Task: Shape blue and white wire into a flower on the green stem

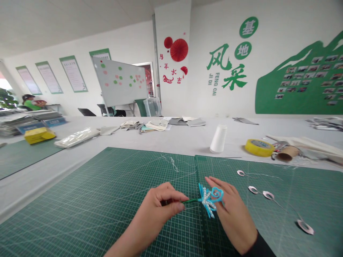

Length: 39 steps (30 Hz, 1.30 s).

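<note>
In the head view, the left hand (pixel 163 202) pinches a thin green stem (pixel 192 201) between thumb and forefinger, its other fingers curled in. The stem points away from it towards the right hand (pixel 232 211), and at its far end, between the two hands, is a blue flower (pixel 207 200) with rows of white beads and a curled loop at the tip. The right hand has its fingers stretched out behind and beside the flower; the overlap makes it hard to say whether they touch it. Below both hands lies a green cutting mat (pixel 112 200) on the counter (pixel 184 140). To the right hand's right are small pale rings (pixel 309 230) with thin strands. Beyond the right hand stand a white cone (pixel 218 139) and, farther right, a yellow tape roll (pixel 259 148) near a brown cardboard tube (pixel 288 153). Loose white thread (pixel 173 164) lies beyond the left hand.
</note>
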### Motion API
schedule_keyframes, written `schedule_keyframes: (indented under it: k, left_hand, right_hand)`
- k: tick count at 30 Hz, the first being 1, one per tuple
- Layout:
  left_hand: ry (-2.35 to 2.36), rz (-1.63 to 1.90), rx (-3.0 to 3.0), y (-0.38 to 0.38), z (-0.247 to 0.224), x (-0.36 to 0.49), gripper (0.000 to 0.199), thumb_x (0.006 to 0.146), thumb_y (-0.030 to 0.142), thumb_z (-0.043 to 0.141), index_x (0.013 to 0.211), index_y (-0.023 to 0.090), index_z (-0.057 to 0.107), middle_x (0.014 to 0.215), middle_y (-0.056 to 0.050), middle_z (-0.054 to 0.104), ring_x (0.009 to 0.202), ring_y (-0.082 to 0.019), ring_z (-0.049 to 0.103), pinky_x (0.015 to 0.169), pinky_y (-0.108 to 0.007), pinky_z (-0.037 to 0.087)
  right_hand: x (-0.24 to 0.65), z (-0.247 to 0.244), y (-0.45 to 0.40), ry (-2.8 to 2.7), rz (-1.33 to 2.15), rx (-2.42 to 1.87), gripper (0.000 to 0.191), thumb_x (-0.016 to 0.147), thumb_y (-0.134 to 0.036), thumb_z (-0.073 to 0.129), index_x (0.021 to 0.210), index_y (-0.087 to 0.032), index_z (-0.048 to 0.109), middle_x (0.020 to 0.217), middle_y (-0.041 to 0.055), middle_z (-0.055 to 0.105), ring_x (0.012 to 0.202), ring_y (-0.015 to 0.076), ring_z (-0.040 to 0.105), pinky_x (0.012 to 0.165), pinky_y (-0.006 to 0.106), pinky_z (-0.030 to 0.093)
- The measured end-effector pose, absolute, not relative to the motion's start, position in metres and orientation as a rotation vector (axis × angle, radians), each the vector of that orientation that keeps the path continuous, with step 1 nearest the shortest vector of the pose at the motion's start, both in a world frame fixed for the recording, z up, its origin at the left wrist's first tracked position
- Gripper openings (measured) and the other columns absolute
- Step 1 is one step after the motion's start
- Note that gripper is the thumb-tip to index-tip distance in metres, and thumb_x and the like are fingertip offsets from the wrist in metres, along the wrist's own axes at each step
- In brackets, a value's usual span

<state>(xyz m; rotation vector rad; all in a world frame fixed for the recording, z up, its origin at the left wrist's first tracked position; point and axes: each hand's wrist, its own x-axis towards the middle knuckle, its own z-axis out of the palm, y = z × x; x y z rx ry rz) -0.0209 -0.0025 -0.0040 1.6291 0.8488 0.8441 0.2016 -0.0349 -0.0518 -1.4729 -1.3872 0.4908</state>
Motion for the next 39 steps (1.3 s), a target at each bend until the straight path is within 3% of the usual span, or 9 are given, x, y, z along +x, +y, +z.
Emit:
schedule_keyframes:
  k: [5,8,11,14,15,17,22,30,39]
  left_hand:
    - [0.877,0.839,1.599,-0.002,-0.006,-0.019,0.011,0.074,0.019,0.067,0.08,0.023,0.076,0.07,0.002,0.048,0.062,-0.011,0.043,0.059,-0.025,0.033]
    - [0.881,0.839,1.601,-0.003,-0.006,-0.017,0.011,0.073,0.019,0.068,0.079,0.023,0.076,0.068,0.003,0.047,0.061,-0.011,0.043,0.059,-0.026,0.033]
    - [0.873,0.839,1.624,-0.004,-0.006,-0.015,0.014,0.074,0.018,0.066,0.082,0.025,0.076,0.068,0.002,0.049,0.065,-0.013,0.046,0.063,-0.027,0.035]
    - [0.879,0.836,1.626,-0.005,-0.007,-0.014,0.016,0.075,0.017,0.065,0.082,0.025,0.077,0.07,0.001,0.052,0.07,-0.015,0.05,0.067,-0.029,0.037]
    - [0.889,0.838,1.626,-0.006,-0.007,-0.013,0.016,0.075,0.016,0.065,0.082,0.024,0.077,0.07,0.0,0.053,0.07,-0.015,0.051,0.068,-0.029,0.037]
    - [0.914,0.843,1.653,-0.006,-0.007,-0.012,0.018,0.075,0.015,0.065,0.084,0.024,0.077,0.069,0.001,0.052,0.069,-0.015,0.05,0.067,-0.028,0.037]
    - [0.949,0.833,1.679,-0.008,-0.012,-0.008,0.016,0.076,0.018,0.064,0.084,0.025,0.077,0.067,0.001,0.05,0.067,-0.015,0.048,0.063,-0.027,0.036]
    - [0.996,0.896,1.632,-0.009,-0.017,0.0,0.014,0.072,0.015,0.065,0.08,0.021,0.075,0.066,0.001,0.051,0.062,-0.013,0.045,0.06,-0.026,0.036]
    - [0.99,0.92,1.625,-0.011,-0.022,0.005,0.021,0.072,0.013,0.062,0.091,0.018,0.071,0.072,0.001,0.056,0.064,-0.013,0.051,0.062,-0.026,0.041]
  right_hand:
    - [0.186,-0.052,-0.044,-1.467,0.335,-1.358,0.023,0.081,-0.03,0.056,0.096,-0.029,0.073,0.121,0.0068,0.064,0.118,0.0303,0.045,0.102,0.055,0.026]
    - [0.167,-0.057,-0.047,-1.314,0.738,-1.247,0.034,0.078,-0.03,0.062,0.111,-0.028,0.065,0.122,0.0081,0.063,0.116,0.0287,0.051,0.103,0.054,0.028]
    - [0.144,-0.061,-0.049,-1.03,1.088,-1.022,0.038,0.073,-0.036,0.069,0.11,-0.026,0.065,0.11,0.007,0.068,0.111,0.0251,0.057,0.1,0.044,0.038]
    - [0.128,-0.063,-0.052,-0.875,1.231,-0.89,0.038,0.066,-0.041,0.076,0.099,-0.023,0.066,0.08,0.0023,0.069,0.065,0.0149,0.064,0.059,0.026,0.052]
    - [0.125,-0.064,-0.052,-0.854,1.247,-0.898,0.037,0.065,-0.042,0.077,0.094,-0.022,0.066,0.071,-0.0006,0.065,0.049,0.0092,0.056,0.043,0.019,0.044]
    - [0.123,-0.065,-0.052,-0.826,1.247,-0.954,0.035,0.065,-0.043,0.078,0.088,-0.021,0.065,0.06,-0.0055,0.056,0.034,0.001,0.034,0.029,0.013,0.02]
    - [0.128,-0.068,-0.049,-0.764,1.235,-1.022,0.038,0.066,-0.05,0.075,0.086,-0.02,0.063,0.057,-0.0071,0.051,0.033,-0.0012,0.016,0.03,0.015,0.008]
    - [0.128,-0.065,-0.05,-0.75,1.225,-1.096,0.033,0.065,-0.051,0.074,0.069,-0.021,0.063,0.039,-0.0119,0.028,0.03,0.0038,0.016,0.027,0.019,0.012]
    - [0.129,-0.064,-0.049,-0.725,1.167,-1.117,0.035,0.065,-0.051,0.075,0.071,-0.019,0.062,0.043,-0.012,0.03,0.034,0.0026,0.018,0.03,0.017,0.013]
